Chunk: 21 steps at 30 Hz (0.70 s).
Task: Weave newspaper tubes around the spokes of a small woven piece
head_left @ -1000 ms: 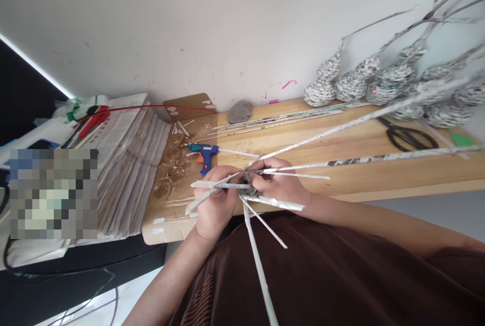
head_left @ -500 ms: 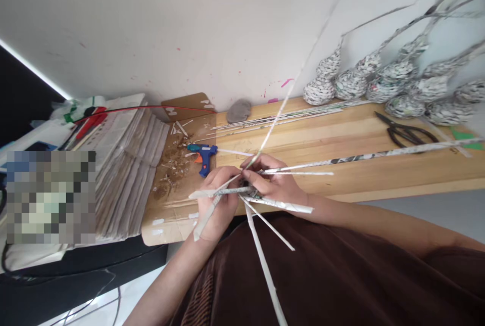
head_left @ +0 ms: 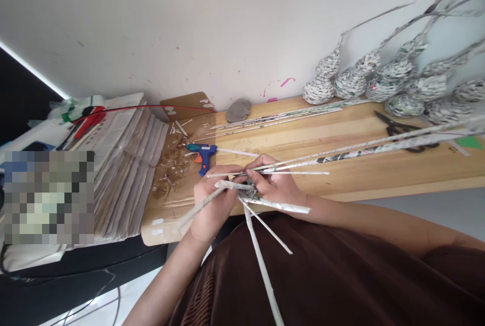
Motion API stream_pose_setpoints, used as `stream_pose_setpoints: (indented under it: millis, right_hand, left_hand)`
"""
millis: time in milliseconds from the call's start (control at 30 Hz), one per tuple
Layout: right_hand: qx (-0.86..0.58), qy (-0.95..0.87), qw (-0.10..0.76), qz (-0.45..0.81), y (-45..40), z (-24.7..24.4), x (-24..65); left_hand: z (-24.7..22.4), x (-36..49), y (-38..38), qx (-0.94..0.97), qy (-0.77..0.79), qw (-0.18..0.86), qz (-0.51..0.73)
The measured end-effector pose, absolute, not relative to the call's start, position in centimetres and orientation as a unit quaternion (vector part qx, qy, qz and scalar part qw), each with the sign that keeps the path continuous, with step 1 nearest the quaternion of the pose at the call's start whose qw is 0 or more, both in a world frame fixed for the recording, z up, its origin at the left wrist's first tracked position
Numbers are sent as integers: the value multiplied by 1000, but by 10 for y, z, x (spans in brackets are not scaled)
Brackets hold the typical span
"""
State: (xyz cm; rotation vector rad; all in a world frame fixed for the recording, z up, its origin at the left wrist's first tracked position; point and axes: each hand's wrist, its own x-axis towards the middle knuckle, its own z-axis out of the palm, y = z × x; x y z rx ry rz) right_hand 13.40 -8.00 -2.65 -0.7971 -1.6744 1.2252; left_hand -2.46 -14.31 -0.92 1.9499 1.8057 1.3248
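Observation:
Several rolled paper strips radiate from a small woven paper piece (head_left: 248,190) between my hands, close to my body. My left hand (head_left: 215,199) is closed around its left side, with short strips sticking out past the fingers. My right hand (head_left: 276,179) pinches the strips at the upper right, thumb against fingers. From that grip two long paper strips (head_left: 356,153) run out to the right over the table. One wide strip (head_left: 261,260) hangs down over the brown clothing. Parts of the woven piece are hidden by my fingers.
Behind my left hand lies a blue glue gun (head_left: 204,156) on cardboard. Newspaper stacks (head_left: 132,164) stand left. Along the wall are a grey stone (head_left: 238,110), loose paper rods (head_left: 280,117) and woven gourd shapes (head_left: 350,83). Black scissors (head_left: 397,131) lie at right on the wooden table (head_left: 379,179).
The long strip that pointed up across the wall has swung down to the right, beside the other long one. The short strips at my left hand have shifted; both hands remain closed.

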Motion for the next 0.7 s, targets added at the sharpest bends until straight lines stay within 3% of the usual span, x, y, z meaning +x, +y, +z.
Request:
stream_pose_setpoints:
  millis: [467,700]
  right_hand:
    - [-291,-619,435,586,-81,-34,141]
    - [-311,-645,455,529,-80,-32,145]
  left_hand:
    - [-3,-22,-139,599,667,99,431]
    - [-8,-18,-143,582,681,84,436]
